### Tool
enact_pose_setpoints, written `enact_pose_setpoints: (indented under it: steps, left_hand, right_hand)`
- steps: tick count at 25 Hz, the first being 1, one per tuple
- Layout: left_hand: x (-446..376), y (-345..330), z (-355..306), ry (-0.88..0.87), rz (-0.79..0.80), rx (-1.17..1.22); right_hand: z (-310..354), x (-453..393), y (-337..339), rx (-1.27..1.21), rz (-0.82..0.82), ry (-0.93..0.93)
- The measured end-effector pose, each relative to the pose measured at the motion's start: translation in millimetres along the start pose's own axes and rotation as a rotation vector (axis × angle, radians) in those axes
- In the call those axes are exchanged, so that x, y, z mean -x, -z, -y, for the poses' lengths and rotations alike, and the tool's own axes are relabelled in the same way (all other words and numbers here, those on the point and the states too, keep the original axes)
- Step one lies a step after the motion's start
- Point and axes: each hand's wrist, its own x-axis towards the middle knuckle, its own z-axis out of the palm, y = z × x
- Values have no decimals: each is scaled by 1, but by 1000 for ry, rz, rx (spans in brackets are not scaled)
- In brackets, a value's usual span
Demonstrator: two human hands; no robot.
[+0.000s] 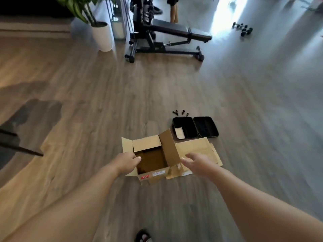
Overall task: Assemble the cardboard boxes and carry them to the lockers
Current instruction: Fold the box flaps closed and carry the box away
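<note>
An open cardboard box stands on the wooden floor with its top flaps up; a red label and a white label show on its near side. Flat, unfolded cardboard lies on the floor just right of it. My left hand reaches over the box's left rim with fingers curled at the left flap; whether it grips the flap is unclear. My right hand hovers beside the box's upright right flap, fingers spread and relaxed, holding nothing.
An open black case lies behind the cardboard, small black parts beyond it. A weight bench, a white planter and dumbbells stand farther back. A dark mat lies at left. My foot shows below.
</note>
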Motion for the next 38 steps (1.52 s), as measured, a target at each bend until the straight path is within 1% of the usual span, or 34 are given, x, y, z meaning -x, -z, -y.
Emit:
enact_pose_setpoints:
  steps: [4,7,10,12,16,20,22,25,29,32,35,37,38]
  left_hand:
    - [-62,-21,23,79,-23,116]
    - [-120,-52,42,113,-80,110]
    - [-190,-93,70,144,-172,90]
    - [-236,-126,98,155,-203,73]
    - [-314,-195,158,213,-236,14]
    - [-370,-236,203,264,-271,-68]
    - [-390,-245,217,264,-272,-120]
    - [-414,-259,229,251,-290,-135]
    - [-427,-273,233,232,-250,-127]
    - [-431,-269,240,221,-254,-89]
    - [-425,-248,263,128,-223,-26]
    - [-416,-227,275,92,-170,-73]
    - [-412,-216,276,93,-133,-98]
  right_hand:
    - [-1,-79,-11,46,48,0]
    - [-8,-158,-39,75,52,47]
    - [-19,-246,-88,120,71,122]
    - [-33,-304,-128,158,76,159]
    - [-69,-405,-202,305,52,166]
    - [-99,-478,-243,384,17,132]
    - [-110,-500,-255,458,-33,147]
    - [-114,-523,-264,624,-206,222]
    - [-99,-537,-271,674,-331,254]
    - [-96,-540,-279,727,-378,283]
    - [-95,-541,-283,750,-415,448]
    - [-92,-540,-286,742,-407,546]
    - [-91,-539,-288,712,-389,550]
